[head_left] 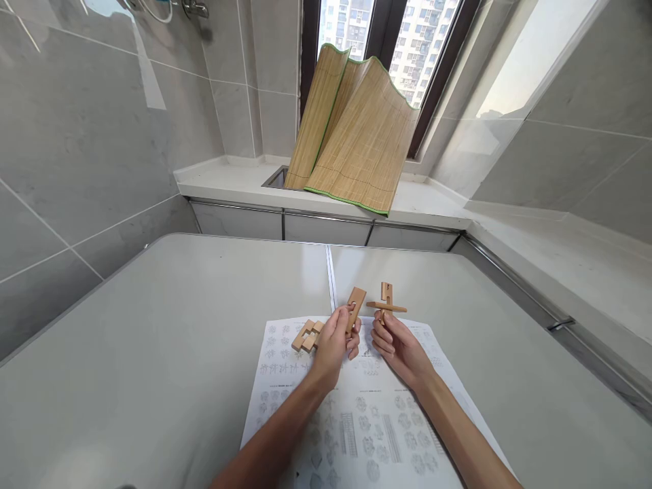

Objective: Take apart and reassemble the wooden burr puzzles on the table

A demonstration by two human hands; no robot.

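Observation:
My left hand (332, 343) is closed around a flat wooden puzzle piece (357, 299) that has a cut-out in it and tilts up to the right. A short way to the right, my right hand (400, 346) pinches a small crossed group of wooden puzzle pieces (387, 307), one thin bar lying across an upright notched one. The two held parts are apart. Beside my left hand, several interlocked wooden blocks (307, 336) lie on the printed sheet (285, 401), partly hidden by the hand. The sheet carries rows of small assembly drawings.
The sheet lies on a pale folding table (153, 380) with a seam down its middle. Behind it, a bamboo mat (364, 136) leans against the window over a white ledge (229, 178). A metal rail (514, 275) runs along the right side.

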